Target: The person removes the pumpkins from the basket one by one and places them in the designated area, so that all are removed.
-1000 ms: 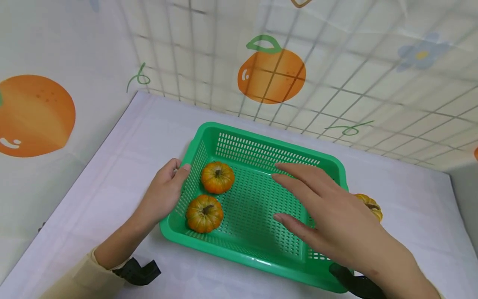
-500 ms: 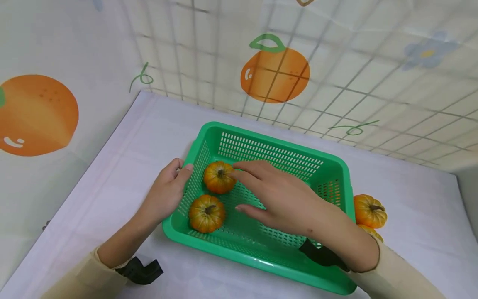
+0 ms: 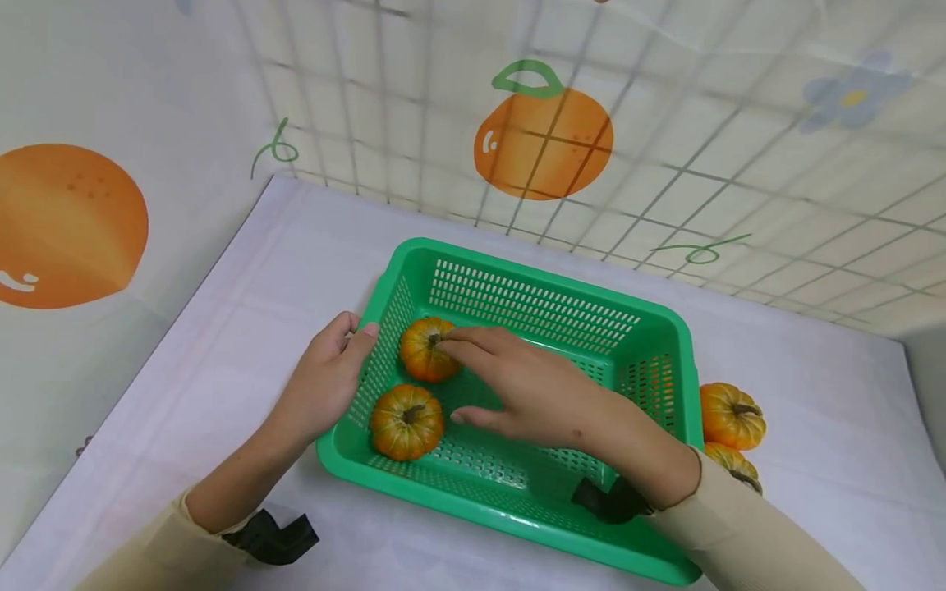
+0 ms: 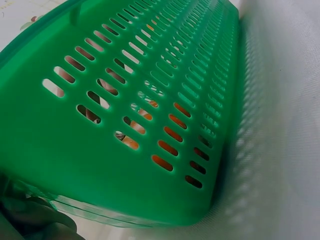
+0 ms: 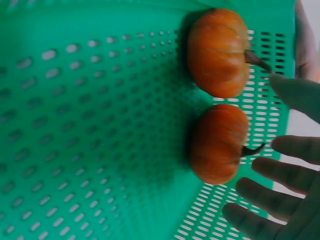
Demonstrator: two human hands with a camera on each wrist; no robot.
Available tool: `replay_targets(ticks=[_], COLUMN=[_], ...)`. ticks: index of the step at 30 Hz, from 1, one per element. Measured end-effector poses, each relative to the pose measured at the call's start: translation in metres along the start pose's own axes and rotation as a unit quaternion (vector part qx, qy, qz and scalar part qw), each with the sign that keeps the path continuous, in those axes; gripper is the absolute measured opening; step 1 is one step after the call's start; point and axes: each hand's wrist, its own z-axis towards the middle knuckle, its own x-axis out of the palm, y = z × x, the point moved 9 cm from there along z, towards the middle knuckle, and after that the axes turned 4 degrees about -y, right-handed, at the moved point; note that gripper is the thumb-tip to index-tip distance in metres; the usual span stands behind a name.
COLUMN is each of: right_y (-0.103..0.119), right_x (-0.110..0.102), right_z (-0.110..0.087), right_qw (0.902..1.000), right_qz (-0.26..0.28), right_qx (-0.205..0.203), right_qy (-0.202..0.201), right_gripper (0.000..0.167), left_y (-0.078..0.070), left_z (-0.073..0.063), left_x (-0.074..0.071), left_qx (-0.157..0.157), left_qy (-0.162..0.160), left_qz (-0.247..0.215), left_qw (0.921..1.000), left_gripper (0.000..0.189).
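A green plastic basket with slotted walls stands on the white-covered table. My left hand grips its left rim, thumb on top. Inside, at the left end, sit two small orange pumpkins: a far one and a near one, both with brown stems. Over the basket hovers my right hand, fingertips above the far pumpkin in the head view. The right wrist view shows its fingers spread and apart from the pumpkins' stems. Only dark fingers of the left hand show in the left wrist view.
Outside the basket's right wall lie two more pumpkins, one orange and one partly hidden. Behind the table rises a wire grid with a fruit-printed sheet. Another printed sheet bounds the left side.
My right hand has moved left, from over the basket's right half to above the pumpkins inside. The outside pumpkins show more now. The left hand stays on the rim.
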Motion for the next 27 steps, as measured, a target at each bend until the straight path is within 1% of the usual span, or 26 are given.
replay_targets(ticks=[4, 9, 15, 22, 27], right_y=[-0.004, -0.009, -0.013, -0.018, -0.021], right_x=[0.004, 0.007, 0.008, 0.01, 0.012], right_z=[0.0, 0.001, 0.003, 0.005, 0.008], right_qw=[1.0, 0.9999, 0.9995, 0.9995, 0.999], right_qz=[0.003, 0.016, 0.028, 0.015, 0.006], right_qx=[0.003, 0.002, 0.008, 0.016, 0.027], right_qy=[0.0, -0.002, -0.009, -0.022, -0.034], right_gripper=[0.075, 0.074, 0.071, 0.072, 0.074], left_y=[-0.001, -0.003, -0.004, -0.001, -0.002], left_z=[0.0, 0.0, 0.001, -0.001, -0.002], left_x=[0.002, -0.001, -0.001, 0.0, -0.002], left_qx=[0.003, 0.004, 0.005, 0.001, 0.002], left_qy=[0.004, 0.0, -0.001, -0.002, 0.0], left_qz=[0.006, 0.022, 0.021, 0.022, 0.021], left_qw=[1.0, 0.9998, 0.9998, 0.9998, 0.9998], left_gripper=[0.038, 0.038, 0.038, 0.04, 0.041])
